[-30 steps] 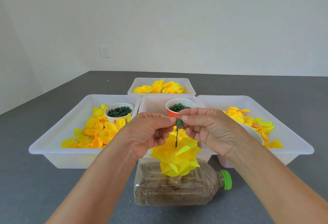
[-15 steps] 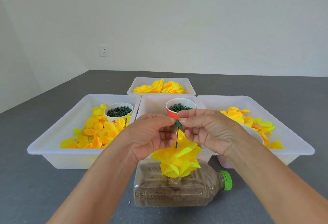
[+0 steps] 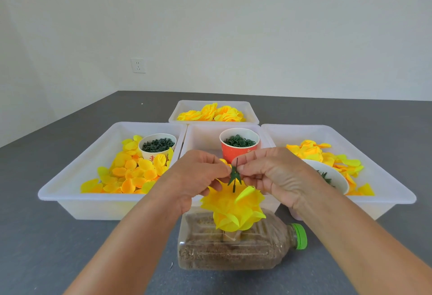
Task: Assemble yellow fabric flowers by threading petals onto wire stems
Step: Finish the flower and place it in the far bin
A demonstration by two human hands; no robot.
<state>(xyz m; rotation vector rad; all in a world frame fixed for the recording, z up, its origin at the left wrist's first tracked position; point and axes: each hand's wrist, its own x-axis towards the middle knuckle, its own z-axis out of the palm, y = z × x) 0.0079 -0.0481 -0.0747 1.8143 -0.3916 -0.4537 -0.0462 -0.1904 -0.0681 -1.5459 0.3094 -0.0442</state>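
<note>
Pinching a small green leaf piece point(image 3: 234, 176) from both sides, a person's left hand point(image 3: 197, 177) and right hand point(image 3: 272, 174) meet just above a yellow flower point(image 3: 232, 208), thumb and forefinger of each closed on the piece where it sits on a thin dark wire stem point(image 3: 235, 174). The tip of the stem pokes up between the two hands; its lower part runs down into the flower, whose layered petals hang below the fingers. The remaining fingers of both hands are curled in loosely.

Directly under the flower a clear plastic bottle point(image 3: 233, 243) with a green cap point(image 3: 300, 236) lies on its side on the grey table point(image 3: 46, 236), filled with brown grainy material. Behind the hands stand four white trays: the left tray point(image 3: 70, 189) holds loose yellow and orange petals point(image 3: 126, 173) and a white cup point(image 3: 157, 146) of dark green parts; the middle tray point(image 3: 201, 135) holds a red cup point(image 3: 238, 145) of green rings; the right tray point(image 3: 374, 177) holds more petals and a white bowl point(image 3: 336, 177); the far tray point(image 3: 214, 112) holds finished yellow flowers.
</note>
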